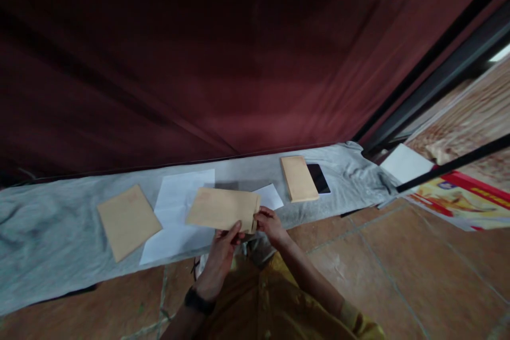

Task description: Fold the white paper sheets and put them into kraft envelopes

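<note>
A brown paper envelope (221, 208) is held level above the cloth-covered surface. My left hand (226, 244) grips its near edge, thumb on top and the other fingers underneath. At the envelope's right end, my right hand (270, 224) pinches the flap edge. Below and to the left lies a large white sheet of paper (171, 234). Part of a smaller white paper (271, 196) shows behind the envelope's right end. Another brown envelope (129, 221) lies flat at the left.
A stack of brown envelopes (298, 178) rests at the right, beside a dark phone or tablet (319, 178). Grey cloth (51, 234) covers the narrow surface. A dark red panel (239, 64) rises behind it. A colourful printed box (470, 199) stands at the far right above the tiled floor (366, 271).
</note>
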### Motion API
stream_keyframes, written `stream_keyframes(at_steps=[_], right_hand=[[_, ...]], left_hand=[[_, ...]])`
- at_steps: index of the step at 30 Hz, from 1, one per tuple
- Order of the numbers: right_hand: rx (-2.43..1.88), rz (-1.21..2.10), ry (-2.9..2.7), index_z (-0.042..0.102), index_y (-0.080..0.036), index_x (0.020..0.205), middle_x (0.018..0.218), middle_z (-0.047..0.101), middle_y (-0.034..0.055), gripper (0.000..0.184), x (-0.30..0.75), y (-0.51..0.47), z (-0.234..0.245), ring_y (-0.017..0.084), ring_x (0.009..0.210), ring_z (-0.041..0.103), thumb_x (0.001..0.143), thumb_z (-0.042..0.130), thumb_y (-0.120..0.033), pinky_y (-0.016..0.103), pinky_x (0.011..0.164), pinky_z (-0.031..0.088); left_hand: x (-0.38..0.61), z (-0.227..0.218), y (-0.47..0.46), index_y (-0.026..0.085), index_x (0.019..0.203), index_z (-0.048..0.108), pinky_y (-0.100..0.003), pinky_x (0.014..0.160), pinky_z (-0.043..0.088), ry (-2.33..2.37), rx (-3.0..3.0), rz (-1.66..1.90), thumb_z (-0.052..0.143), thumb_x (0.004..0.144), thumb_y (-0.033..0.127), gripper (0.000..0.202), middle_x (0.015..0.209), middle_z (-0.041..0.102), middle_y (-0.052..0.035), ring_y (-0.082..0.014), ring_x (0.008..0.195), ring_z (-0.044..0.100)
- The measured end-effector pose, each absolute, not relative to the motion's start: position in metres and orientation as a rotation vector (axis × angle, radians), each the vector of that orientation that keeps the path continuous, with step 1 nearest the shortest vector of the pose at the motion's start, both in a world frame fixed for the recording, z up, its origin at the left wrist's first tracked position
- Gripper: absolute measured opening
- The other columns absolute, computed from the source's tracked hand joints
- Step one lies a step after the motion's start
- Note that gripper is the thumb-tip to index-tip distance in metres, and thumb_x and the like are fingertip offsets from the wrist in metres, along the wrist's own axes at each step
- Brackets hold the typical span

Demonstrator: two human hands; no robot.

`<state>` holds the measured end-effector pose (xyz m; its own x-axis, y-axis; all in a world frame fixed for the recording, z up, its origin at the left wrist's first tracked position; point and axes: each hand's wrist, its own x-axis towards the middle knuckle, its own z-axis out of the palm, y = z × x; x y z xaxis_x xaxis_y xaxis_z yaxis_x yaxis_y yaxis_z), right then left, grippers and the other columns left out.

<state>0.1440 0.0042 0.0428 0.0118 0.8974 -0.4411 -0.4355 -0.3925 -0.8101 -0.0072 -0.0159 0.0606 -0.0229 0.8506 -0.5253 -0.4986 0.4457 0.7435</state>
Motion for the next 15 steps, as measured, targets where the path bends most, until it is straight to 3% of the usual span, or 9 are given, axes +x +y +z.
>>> stream_keyframes(at_steps=[4,7,10,15], right_hand=[[-1.184,1.692,-0.567,0.066,-0.021,0.09,0.073,0.069,-0.0022,0.045,0.151,0.004,0.049,0.014,0.058,0.06,0.055,0.084,-0.043,0.024,0.056,0.049],[-1.177,1.707,-0.728,0.067,-0.02,0.088,0.07,0.067,-0.0012,0.041,0.155,0.006,0.052,0.014,0.058,0.059,0.064,0.08,-0.051,0.023,0.055,0.047],[-1.166,1.582,-0.983,0.068,-0.02,0.09,0.073,0.066,-0.0016,0.031,0.158,0.011,0.052,0.015,0.066,0.059,0.075,0.072,-0.047,0.024,0.06,0.047],[-1.183,1.273,-1.203,0.068,-0.021,0.095,0.084,0.065,-0.0018,0.019,0.165,0.016,0.049,0.015,0.081,0.059,0.083,0.057,-0.032,0.025,0.075,0.049]], left_hand=[[-0.005,0.061,-0.014,0.018,0.087,0.069,-0.019,0.052,0.046,1.136,0.378,1.074,0.096,0.05,0.032,0.048,0.072,0.072,0.0034,-0.008,0.054,0.061],[-0.005,0.06,-0.014,0.016,0.088,0.07,-0.019,0.054,0.047,1.138,0.392,1.048,0.097,0.049,0.033,0.051,0.073,0.072,0.0017,-0.0088,0.056,0.062],[-0.007,0.056,-0.019,0.017,0.092,0.07,-0.019,0.056,0.047,1.143,0.44,0.996,0.096,0.051,0.035,0.052,0.08,0.073,-0.0001,-0.0095,0.061,0.064],[-0.019,0.053,-0.038,0.017,0.085,0.068,-0.026,0.056,0.05,1.212,0.921,0.648,0.077,0.074,0.055,0.04,0.075,0.072,-0.0045,-0.0169,0.063,0.066]])
